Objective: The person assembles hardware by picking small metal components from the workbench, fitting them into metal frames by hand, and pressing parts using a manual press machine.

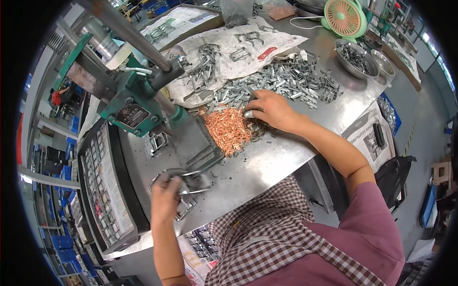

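Note:
My left hand (166,193), smeared by motion, closes on a shiny bent metal frame (198,183) near the front left of the steel table. Just below it lies another metal frame (186,209). My right hand (273,110) has its fingers curled down at the edge of a heap of copper-coloured pins (225,129), beside small dark parts (257,127). Its fingertips are partly hidden, and what they hold does not show. Behind that hand spreads a pile of silvery metal clips (281,78). A further small frame (156,144) sits by the press base (195,143).
A green press (131,112) with a thick column stands left of the pins. Farther left is a black tray (112,190) of parts. Newspaper (229,52) with metal frames lies at the back. Metal bowls (357,59) and a green fan (344,19) stand back right.

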Demonstrator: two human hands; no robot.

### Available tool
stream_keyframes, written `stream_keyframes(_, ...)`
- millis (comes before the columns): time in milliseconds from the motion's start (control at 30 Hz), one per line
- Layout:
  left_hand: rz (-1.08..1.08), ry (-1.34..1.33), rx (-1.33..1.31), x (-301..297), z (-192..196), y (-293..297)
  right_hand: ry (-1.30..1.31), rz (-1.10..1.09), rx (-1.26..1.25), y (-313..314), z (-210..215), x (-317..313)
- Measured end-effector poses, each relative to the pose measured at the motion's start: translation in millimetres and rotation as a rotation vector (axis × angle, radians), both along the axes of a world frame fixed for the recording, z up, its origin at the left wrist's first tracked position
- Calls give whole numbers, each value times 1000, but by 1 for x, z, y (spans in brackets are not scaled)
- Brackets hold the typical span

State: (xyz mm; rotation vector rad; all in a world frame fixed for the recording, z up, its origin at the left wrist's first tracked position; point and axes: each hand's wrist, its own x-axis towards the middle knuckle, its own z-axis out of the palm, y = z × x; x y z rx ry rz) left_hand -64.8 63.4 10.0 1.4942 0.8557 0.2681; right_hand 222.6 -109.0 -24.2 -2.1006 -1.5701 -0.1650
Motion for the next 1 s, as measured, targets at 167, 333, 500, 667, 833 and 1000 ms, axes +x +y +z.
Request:
stream_keyframes(167,-213,-266,-348,20,-17,-50,624,70,0,-7,22,-15)
stream_keyframes(333,-197,-288,-621,45,-13,-75,817,253,67,-24,43,-72)
stream_keyframes(500,-236,-384,-697,56,-20,-78,327,348,156,-20,13,-84)
stream_keyframes(667,-256,-349,-638,58,-18,-77,321,391,87,-18,17,-77)
stream_keyframes(833,-229,-395,-714,60,-26,-83,299,391,23,-22,24,-78)
stream_keyframes(1000,-141,-419,-809,64,-30,-90,307,434,-107,-27,31,-71)
